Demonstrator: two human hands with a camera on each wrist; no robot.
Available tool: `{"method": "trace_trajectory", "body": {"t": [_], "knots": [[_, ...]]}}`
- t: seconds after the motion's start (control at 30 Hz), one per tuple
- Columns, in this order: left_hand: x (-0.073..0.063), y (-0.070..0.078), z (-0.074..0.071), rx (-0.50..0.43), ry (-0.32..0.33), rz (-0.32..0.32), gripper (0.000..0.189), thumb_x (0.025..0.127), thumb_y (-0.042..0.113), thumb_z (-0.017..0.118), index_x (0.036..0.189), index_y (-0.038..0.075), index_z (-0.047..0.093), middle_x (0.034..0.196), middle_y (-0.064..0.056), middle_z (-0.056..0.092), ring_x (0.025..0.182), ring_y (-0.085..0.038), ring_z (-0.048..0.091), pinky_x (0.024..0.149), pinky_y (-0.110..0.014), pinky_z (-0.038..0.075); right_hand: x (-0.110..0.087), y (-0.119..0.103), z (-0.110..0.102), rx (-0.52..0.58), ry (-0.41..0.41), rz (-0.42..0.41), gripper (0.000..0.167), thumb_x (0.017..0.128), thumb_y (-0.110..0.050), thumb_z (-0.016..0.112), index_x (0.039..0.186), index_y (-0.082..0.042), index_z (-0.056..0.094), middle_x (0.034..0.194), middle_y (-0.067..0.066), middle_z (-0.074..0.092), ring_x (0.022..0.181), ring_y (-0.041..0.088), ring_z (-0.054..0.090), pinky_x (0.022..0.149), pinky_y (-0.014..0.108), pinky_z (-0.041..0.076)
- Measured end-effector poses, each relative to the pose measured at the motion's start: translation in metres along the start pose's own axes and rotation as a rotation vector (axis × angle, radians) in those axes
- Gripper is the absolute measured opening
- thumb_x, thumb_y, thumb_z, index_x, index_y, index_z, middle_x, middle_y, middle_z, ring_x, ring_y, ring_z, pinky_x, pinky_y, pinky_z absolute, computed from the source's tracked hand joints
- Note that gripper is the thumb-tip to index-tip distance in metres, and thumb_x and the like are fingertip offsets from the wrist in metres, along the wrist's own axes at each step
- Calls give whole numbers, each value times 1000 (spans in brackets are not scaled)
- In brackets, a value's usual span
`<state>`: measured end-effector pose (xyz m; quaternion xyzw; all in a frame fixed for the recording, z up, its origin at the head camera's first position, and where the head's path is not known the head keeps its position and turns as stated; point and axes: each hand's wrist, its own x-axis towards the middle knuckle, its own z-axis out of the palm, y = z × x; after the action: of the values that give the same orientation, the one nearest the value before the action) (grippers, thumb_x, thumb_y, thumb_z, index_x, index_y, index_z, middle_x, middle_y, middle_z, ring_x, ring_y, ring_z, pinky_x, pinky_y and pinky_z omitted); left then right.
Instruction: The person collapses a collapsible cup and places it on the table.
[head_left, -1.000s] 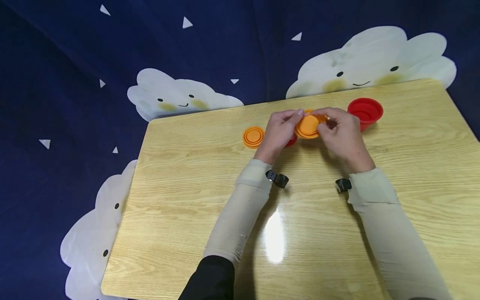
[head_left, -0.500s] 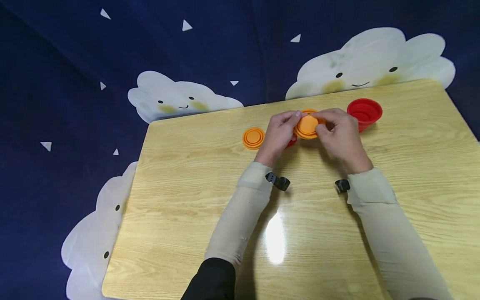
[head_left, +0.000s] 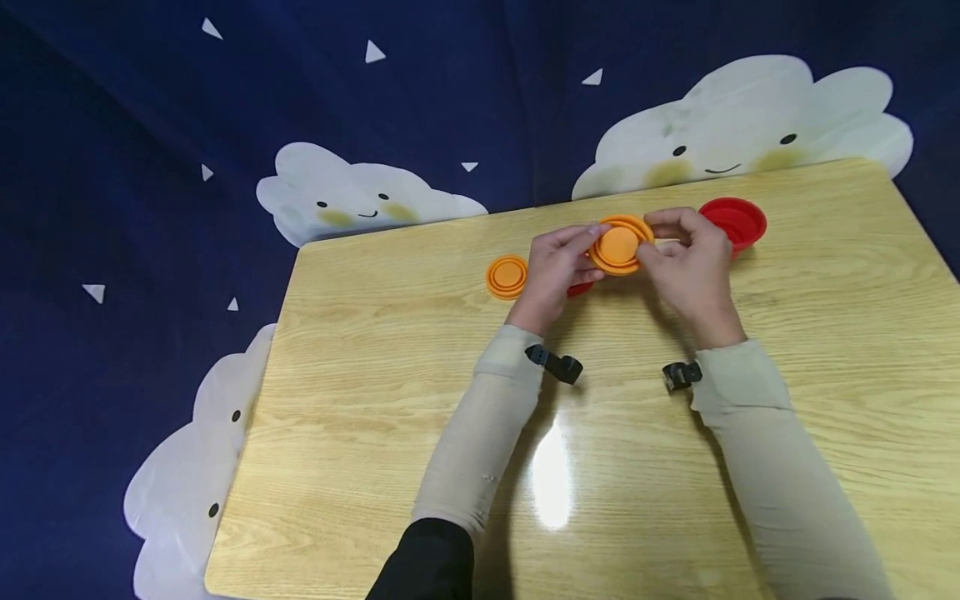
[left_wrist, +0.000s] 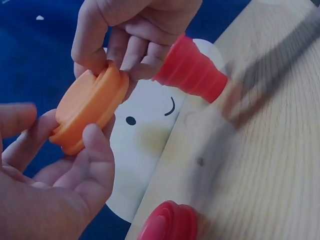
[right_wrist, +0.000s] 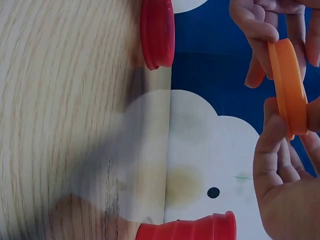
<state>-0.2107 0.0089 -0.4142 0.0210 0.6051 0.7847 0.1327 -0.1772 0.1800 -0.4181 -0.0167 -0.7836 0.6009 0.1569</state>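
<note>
An orange collapsible cup [head_left: 619, 246], squashed into a flat ringed disc, is held up between both hands above the far part of the table. My left hand [head_left: 555, 268] pinches its left edge, thumb over the rim and fingers underneath. On the opposite edge, my right hand [head_left: 693, 262] pinches the rim between thumb and fingers. The left wrist view shows the folded cup [left_wrist: 90, 107] side-on, clear of the tabletop. Beneath and partly behind my left hand lies a flattened red collapsible cup [head_left: 580, 289], which appears whole-edged in the right wrist view.
A red collapsible cup [head_left: 738, 223], pulled out to full height, stands right of my right hand. Another flattened orange cup [head_left: 506, 277] lies left of my left hand. Behind the wooden table [head_left: 375, 375] hangs a dark blue cloth [head_left: 420, 100] with clouds.
My right fingers have drawn back from over the orange cup's face to its right rim, so more of its rings show. Left fingers have spread a little beneath it. The cup stays nearly in place.
</note>
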Motion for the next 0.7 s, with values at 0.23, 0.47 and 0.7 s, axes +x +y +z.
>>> {"method": "trace_trajectory", "body": {"t": [0.23,0.47,0.7], "knots": [[0,-7,-4,-28,-72,101,28,92,-6,69,120,-8,70,112,-10,71,69,-17,67,63,-26,60,1,-1,-1,-2,60,16,26,88,-5,70,113,-2,76,105,17,72,78,6,70,70,14,55],[2,-9,-1,-60,-82,202,27,88,-10,71,115,-11,70,110,-12,71,73,-19,70,64,-29,61,3,-1,-7,45,89,-1,25,88,-1,70,112,1,76,105,17,73,74,4,68,67,14,55],[4,-8,-2,1,-77,173,52,87,-8,73,136,1,62,116,-6,69,80,-18,71,68,-30,61,2,-1,-12,15,18,-14,30,92,-4,71,121,-1,72,118,21,69,78,4,66,70,13,54]]}}
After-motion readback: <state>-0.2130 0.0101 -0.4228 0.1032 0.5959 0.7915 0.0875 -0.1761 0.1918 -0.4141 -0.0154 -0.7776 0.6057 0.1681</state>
